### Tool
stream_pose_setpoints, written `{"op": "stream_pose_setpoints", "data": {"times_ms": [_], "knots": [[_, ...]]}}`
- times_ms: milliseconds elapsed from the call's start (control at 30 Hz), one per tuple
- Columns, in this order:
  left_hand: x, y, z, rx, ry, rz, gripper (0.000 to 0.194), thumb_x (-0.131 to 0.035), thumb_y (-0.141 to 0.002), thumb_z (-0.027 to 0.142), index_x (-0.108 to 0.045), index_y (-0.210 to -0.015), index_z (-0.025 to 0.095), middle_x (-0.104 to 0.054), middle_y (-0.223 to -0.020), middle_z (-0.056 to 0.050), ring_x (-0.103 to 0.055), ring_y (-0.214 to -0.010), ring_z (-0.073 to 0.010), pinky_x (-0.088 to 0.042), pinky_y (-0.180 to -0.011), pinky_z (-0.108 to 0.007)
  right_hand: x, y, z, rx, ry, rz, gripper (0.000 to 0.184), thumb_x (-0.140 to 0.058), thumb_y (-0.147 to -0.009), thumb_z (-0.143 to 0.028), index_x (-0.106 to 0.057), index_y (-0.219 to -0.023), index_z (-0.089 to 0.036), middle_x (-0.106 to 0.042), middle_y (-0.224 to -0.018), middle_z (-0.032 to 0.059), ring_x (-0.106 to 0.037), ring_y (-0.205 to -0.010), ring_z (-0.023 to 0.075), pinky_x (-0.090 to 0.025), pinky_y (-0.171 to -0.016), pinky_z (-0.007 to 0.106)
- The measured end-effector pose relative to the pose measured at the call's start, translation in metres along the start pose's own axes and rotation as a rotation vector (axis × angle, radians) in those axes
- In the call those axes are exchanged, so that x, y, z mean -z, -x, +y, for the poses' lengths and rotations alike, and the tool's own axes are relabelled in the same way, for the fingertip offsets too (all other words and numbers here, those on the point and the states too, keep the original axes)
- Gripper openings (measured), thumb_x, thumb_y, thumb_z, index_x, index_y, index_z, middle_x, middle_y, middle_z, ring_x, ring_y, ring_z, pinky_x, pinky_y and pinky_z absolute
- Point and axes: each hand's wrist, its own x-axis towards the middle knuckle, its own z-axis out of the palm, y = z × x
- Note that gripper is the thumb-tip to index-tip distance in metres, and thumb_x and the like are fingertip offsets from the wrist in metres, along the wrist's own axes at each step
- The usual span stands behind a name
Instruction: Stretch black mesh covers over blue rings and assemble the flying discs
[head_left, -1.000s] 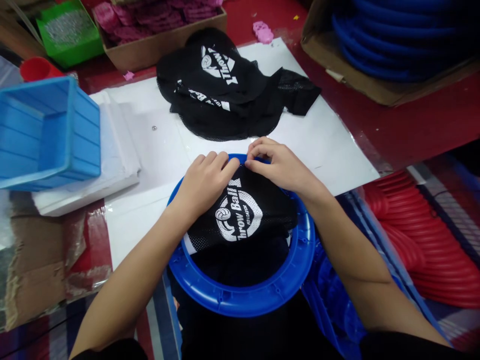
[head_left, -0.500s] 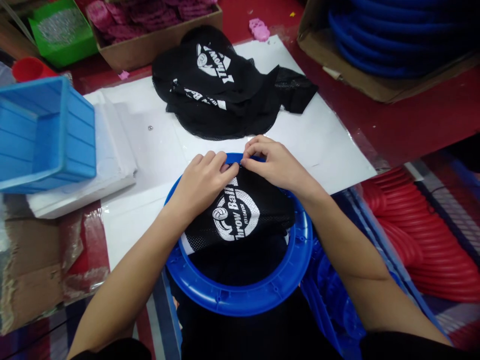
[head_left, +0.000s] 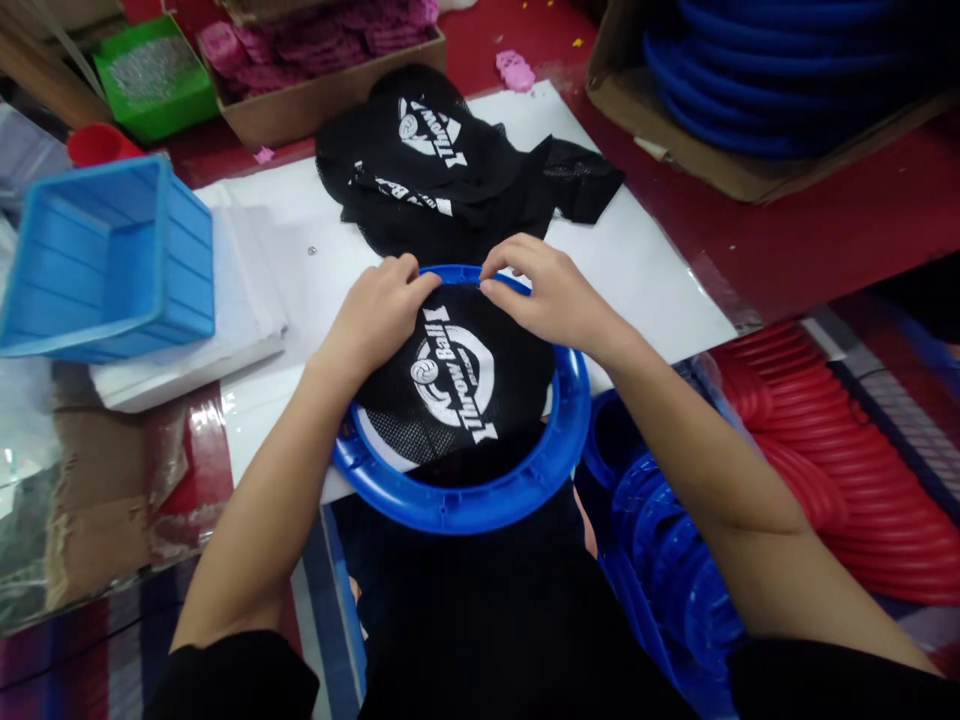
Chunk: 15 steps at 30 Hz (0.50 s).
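Head view, ring: a round blue plastic ring [head_left: 442,512] lies hollow side up, its far part over the white sheet [head_left: 637,275], its near part toward the lap, probably to keep the far rim within reach of both hands.
Head view, cloth: a black mesh cloth [head_left: 525,370] spans much of the ring's opening, its far edge at the rim between the hands.
Head view, left hand: the left hand [head_left: 379,315] curls its fingers over the far left rim, gripping the ring, seemingly to steady it.
Head view, right hand: the right hand [head_left: 551,290] brings thumb and forefinger close together at the cloth's far edge; whether they pinch it, I cannot tell.
Head view, spare cloths: overlapping black printed cloths [head_left: 487,205] lie just beyond the ring, likely for easy reach.
Head view, writing: white "Throw Ball" beside a ball emblem; smaller letters are unreadable. The spare cloths show "Throw" and a partly folded print.
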Motion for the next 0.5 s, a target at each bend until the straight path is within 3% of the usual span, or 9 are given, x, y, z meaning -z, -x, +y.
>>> {"op": "stream_pose_setpoints", "data": {"times_ms": [67,133,233,300,367,433,500], "knots": [[0.007,0.000,-0.013,0.040,0.000,0.032,0.034,-0.047,-0.103,0.009,-0.074,-0.123,0.017,-0.068,-0.113,-0.014,-0.064,-0.100,-0.0301,-0.051,-0.087,-0.043,0.007,0.019,-0.021,0.090,0.065,-0.018,0.008,-0.063,-0.098,-0.022,-0.069,-0.097,-0.026,-0.072,-0.115,0.0081,-0.066,-0.117,0.0290,-0.050,-0.107,0.049],[0.020,0.007,-0.015,0.041,0.009,0.078,0.030,-0.047,-0.105,0.012,-0.073,-0.119,0.018,-0.068,-0.119,-0.015,-0.063,-0.104,-0.0300,-0.051,-0.091,-0.044,0.009,0.049,-0.043,0.171,0.098,-0.068,0.011,-0.060,-0.103,-0.023,-0.070,-0.102,-0.026,-0.073,-0.118,0.0098,-0.066,-0.119,0.0294,-0.052,-0.106,0.049],[0.045,0.031,0.012,-0.017,0.152,0.080,0.017,-0.055,-0.106,0.019,-0.072,-0.108,0.019,-0.067,-0.118,-0.013,-0.063,-0.106,-0.0279,-0.052,-0.092,-0.042,-0.002,0.104,-0.064,0.254,0.190,-0.085,0.014,-0.059,-0.105,-0.020,-0.072,-0.104,-0.025,-0.075,-0.117,0.0116,-0.068,-0.117,0.0306,-0.056,-0.100,0.051],[0.055,0.051,0.043,-0.112,0.296,-0.094,0.008,-0.065,-0.103,0.025,-0.071,-0.105,0.020,-0.067,-0.110,-0.008,-0.065,-0.101,-0.0247,-0.053,-0.085,-0.036,-0.015,0.136,-0.067,0.282,0.254,-0.061,0.011,-0.063,-0.104,-0.021,-0.072,-0.110,-0.024,-0.077,-0.117,0.0137,-0.070,-0.115,0.0323,-0.058,-0.096,0.053],[0.056,0.067,0.071,-0.148,0.281,-0.277,0.016,-0.074,-0.099,0.033,-0.070,-0.107,0.019,-0.068,-0.111,-0.009,-0.066,-0.096,-0.0242,-0.053,-0.081,-0.035,-0.029,0.160,-0.064,0.296,0.284,-0.028,0.018,-0.070,-0.102,-0.031,-0.071,-0.118,-0.024,-0.078,-0.120,0.0148,-0.071,-0.115,0.0344,-0.057,-0.097,0.056],[0.050,0.077,0.087,-0.122,0.224,-0.361,0.025,-0.079,-0.096,0.035,-0.070,-0.112,0.017,-0.068,-0.112,-0.010,-0.066,-0.098,-0.0266,-0.054,-0.083,-0.037,-0.041,0.172,-0.059,0.291,0.300,0.032,0.031,-0.075,-0.099,-0.040,-0.069,-0.127,-0.026,-0.078,-0.123,0.0157,-0.071,-0.118,0.0367,-0.056,-0.101,0.061],[0.043,0.082,0.091,-0.108,0.226,-0.387,0.020,-0.075,-0.099,0.032,-0.070,-0.112,0.018,-0.068,-0.112,-0.010,-0.066,-0.100,-0.0267,-0.054,-0.086,-0.038,-0.050,0.175,-0.054,0.288,0.301,0.093,0.039,-0.078,-0.097,-0.042,-0.068,-0.131,-0.025,-0.078,-0.125,0.0171,-0.071,-0.121,0.0381,-0.055,-0.103,0.062]]}}
